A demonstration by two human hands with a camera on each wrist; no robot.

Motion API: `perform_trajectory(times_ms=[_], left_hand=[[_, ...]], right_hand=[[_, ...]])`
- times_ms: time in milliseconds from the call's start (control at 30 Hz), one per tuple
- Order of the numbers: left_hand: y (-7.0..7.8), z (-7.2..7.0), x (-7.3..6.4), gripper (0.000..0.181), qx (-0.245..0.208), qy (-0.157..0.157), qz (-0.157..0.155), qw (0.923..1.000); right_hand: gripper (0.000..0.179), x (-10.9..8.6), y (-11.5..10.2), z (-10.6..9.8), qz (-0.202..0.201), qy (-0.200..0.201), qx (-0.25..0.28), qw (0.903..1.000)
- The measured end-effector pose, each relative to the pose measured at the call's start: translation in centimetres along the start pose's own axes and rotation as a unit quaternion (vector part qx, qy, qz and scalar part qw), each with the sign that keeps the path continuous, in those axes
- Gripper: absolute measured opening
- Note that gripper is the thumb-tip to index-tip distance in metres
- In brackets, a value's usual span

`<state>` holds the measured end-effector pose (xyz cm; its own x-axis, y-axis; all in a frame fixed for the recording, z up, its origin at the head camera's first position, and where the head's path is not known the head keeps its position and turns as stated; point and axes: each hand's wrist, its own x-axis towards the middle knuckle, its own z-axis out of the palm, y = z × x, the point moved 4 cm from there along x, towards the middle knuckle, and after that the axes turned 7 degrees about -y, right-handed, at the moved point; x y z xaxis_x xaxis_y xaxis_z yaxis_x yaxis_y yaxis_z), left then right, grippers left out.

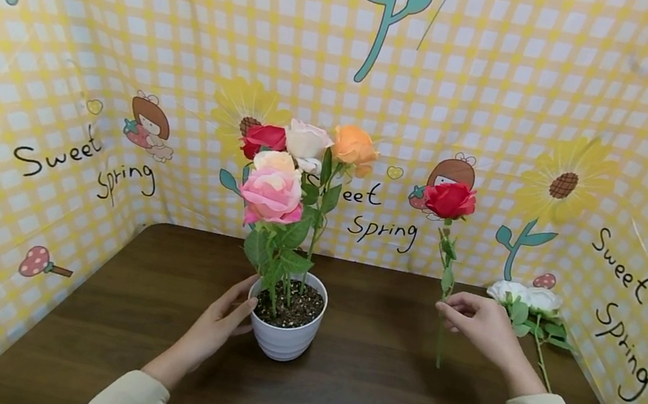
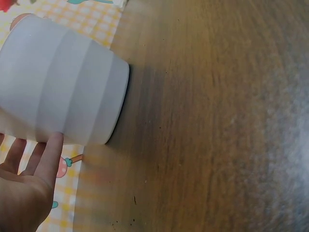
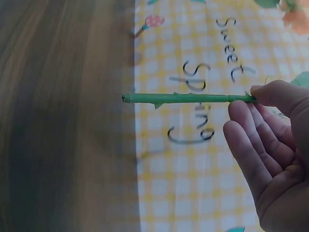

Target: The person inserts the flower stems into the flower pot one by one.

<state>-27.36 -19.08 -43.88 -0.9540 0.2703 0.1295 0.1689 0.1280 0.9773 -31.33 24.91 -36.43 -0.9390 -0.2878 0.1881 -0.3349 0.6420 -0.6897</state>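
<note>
A white ribbed flower pot (image 1: pixel 282 344) filled with dark soil (image 1: pixel 299 309) stands upright on the table. My left hand (image 1: pixel 216 323) touches its left side, thumb near the rim and fingers extended along the wall; in the left wrist view the fingers (image 2: pixel 49 162) lie against it. Several roses rise from the soil, among them a pink rose (image 1: pixel 271 194) and an orange rose (image 1: pixel 355 147). To the right, my right hand (image 1: pixel 486 329) pinches the stem of a red rose (image 1: pixel 450 200), bloom upward. Below the pinch its bare green stem (image 3: pixel 193 98) points down, close over the table.
White roses (image 1: pixel 515 292) with leaves lie at the table's back right, beyond the right hand. A yellow checked cloth (image 1: pixel 482 100) with printed flowers hangs behind and along both sides of the brown table (image 1: pixel 369 395).
</note>
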Motion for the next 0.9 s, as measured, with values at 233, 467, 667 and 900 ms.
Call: perform_trajectory(times_ms=[233,467,667,900], left_hand=[[0.0,0.0,0.0,0.052,-0.003,0.001,-0.003,1.0000],[0.0,0.0,0.1,0.053,0.000,0.001,-0.005,1.0000],[0.1,0.0,0.0,0.053,0.001,-0.001,-0.002,1.0000],[0.0,0.0,0.1,0.053,0.004,-0.004,-0.002,1.0000]], right_hand=[[0.025,1.1,-3.3,1.6,-0.054,0.005,0.013,0.9984],[0.020,2.1,-7.0,2.8,-0.123,0.008,0.029,0.9920],[0.014,2.8,-9.7,4.0,-0.172,0.019,0.043,0.9840],[0.015,3.5,-12.5,5.6,-0.219,0.021,0.073,0.9727]])
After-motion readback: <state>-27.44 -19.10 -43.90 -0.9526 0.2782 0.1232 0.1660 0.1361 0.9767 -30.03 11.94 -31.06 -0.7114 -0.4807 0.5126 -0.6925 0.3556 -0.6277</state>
